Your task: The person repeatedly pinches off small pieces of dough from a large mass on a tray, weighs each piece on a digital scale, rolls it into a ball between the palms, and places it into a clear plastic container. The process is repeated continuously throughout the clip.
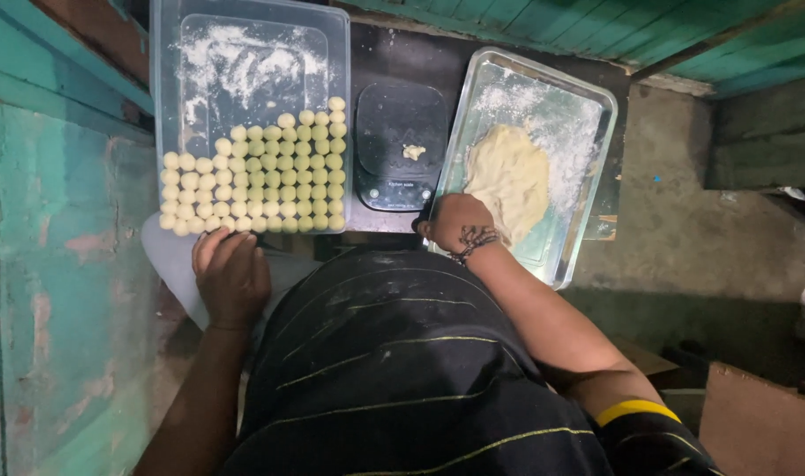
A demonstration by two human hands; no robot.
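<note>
My right hand (456,224) rests at the near edge of a floured metal tray (588,115), its fingers on the pale dough lump (508,176) lying there; a beaded band circles the wrist. My left hand (231,271) lies flat and open on my knee, just below a clear plastic tub (169,53) holding several rows of small dough balls (261,181). Between tub and tray sits a black kitchen scale (400,150) with a small bit of dough (413,152) on its pan.
A teal painted wall (50,220) runs along the left. Teal boards (596,26) close the back. Bare concrete floor (685,229) lies to the right, with a brown board (755,423) at the lower right corner.
</note>
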